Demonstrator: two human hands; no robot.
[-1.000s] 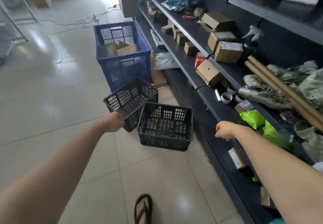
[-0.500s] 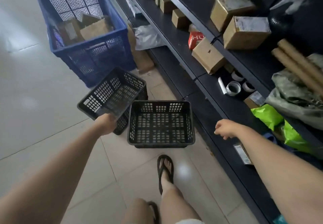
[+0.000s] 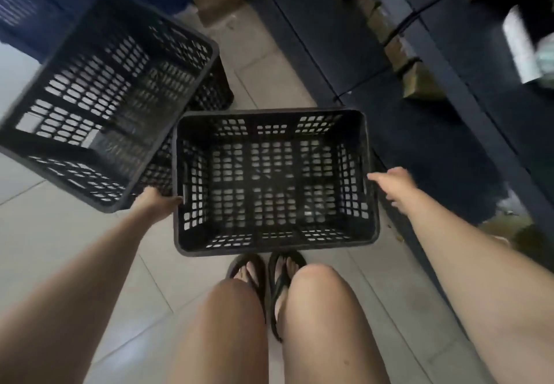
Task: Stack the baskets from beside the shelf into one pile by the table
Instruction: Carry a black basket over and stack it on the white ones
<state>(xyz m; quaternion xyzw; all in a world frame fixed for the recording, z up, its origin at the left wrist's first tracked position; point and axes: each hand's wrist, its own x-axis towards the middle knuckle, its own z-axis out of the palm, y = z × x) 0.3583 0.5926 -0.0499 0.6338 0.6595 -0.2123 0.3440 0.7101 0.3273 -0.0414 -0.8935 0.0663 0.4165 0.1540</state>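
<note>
I crouch over the near basket [image 3: 274, 241], which sits upright on the floor tiles [image 3: 54, 233] just ahead of my sandals [image 3: 266, 275]. My left hand [image 3: 157, 203] grips the tilted basket [image 3: 102, 92] by its low corner, just left of the near basket (a third basket [image 3: 217, 89] shows behind it). My right hand [image 3: 395, 184], fingers spread and empty, reaches at the near basket's right rim, beside the dark shelf [image 3: 434, 131].
</note>
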